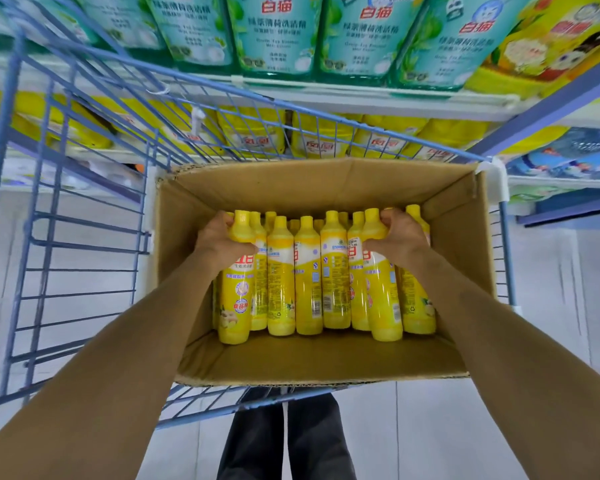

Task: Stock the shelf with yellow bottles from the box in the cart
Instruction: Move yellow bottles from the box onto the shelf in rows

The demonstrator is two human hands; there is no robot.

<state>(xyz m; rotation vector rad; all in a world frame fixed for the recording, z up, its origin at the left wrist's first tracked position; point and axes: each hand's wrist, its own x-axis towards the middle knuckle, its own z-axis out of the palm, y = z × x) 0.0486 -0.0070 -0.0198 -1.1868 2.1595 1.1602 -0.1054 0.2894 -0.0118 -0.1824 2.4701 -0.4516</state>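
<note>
Head view looks down into the open brown cardboard box (312, 362) riding in the blue wire cart (84, 237), and both hands are in among the stock. The left hand (222, 242) wraps the shoulder of the front-left yellow plastic bottle (234, 299), thumb across the label, fingers curled behind the neck. The right hand (400, 237) clamps the same way on the front-right yellow plastic bottle (383, 306). Between them, a tight row of matching yellow bottles (307, 282) sits side by side, with more caps behind.

These look full of liquid, so each should feel fairly heavy for one hand. The walls seem stiff but glossy, likely slippery over the printed labels. The narrowing shoulder under the cap is the sensible hold, and that is where both hands sit. The neighbours press close, so a straight lift looks safest.

Beyond the cart rim, the white store shelf (326, 95) carries yellow packs (250, 133) below and teal refill pouches (278, 36) above.
</note>
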